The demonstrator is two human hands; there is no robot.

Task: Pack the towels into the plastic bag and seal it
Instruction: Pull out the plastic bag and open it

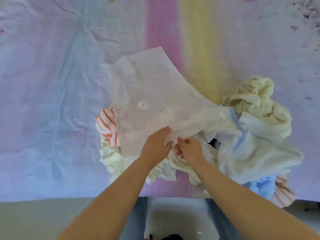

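while both hands, left hand point(156, 142) and right hand point(189, 149), pinch the plastic bag point(152, 94) edge, the slippery film may slide free, leaving towels point(256, 135) unpacked.

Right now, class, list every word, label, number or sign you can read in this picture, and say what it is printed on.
None can be read.
Plastic bag: faint bluish marks beside its round valve, too blurred to read.
Towels and bed sheet: stripes and colours only, no words.

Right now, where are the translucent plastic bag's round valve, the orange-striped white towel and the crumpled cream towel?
round valve point(143, 104), head view, its centre.
orange-striped white towel point(105, 122), head view, exposed left part.
crumpled cream towel point(256, 96), head view, upper bunched folds.
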